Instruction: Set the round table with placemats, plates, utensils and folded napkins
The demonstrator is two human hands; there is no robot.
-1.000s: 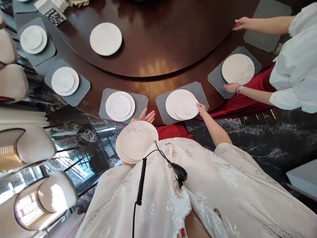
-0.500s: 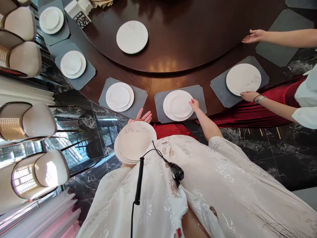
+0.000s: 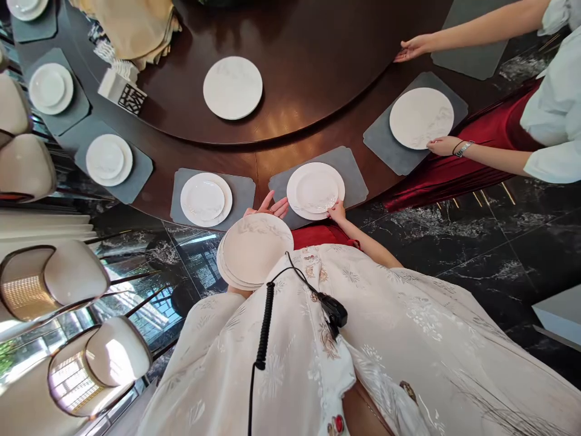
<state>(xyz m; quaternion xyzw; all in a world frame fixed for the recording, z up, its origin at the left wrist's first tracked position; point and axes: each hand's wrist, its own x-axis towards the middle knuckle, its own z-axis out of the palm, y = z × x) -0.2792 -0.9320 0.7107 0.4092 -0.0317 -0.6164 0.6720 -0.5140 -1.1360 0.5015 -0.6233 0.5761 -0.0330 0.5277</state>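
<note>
My left hand (image 3: 275, 207) supports a stack of white plates (image 3: 258, 248) from beneath, close to my body. Its fingers stick out past the far rim; the palm is hidden under the stack. My right hand (image 3: 336, 212) grips the near right rim of a large white plate (image 3: 339, 177), which lies on a grey placemat (image 3: 356, 178) at the table's edge. On that large plate rests a smaller white plate (image 3: 313, 188) with faint grey marbling. A similar pair, with a small plate (image 3: 203, 200) on top, sits on the placemat to the left.
At right, another person's hand (image 3: 442, 146) holds the rim of a large plate (image 3: 422, 118); the other hand (image 3: 413, 48) touches the dark turntable (image 3: 313, 72). A single plate (image 3: 233, 88), a napkin box (image 3: 120, 91) and beige cloths (image 3: 131, 27) sit on it. Chairs (image 3: 75, 272) stand left.
My right hand has moved from the small plate's right side to the large plate's near rim. My left hand with the stack has come closer to the placemat. The camera view has shifted.
</note>
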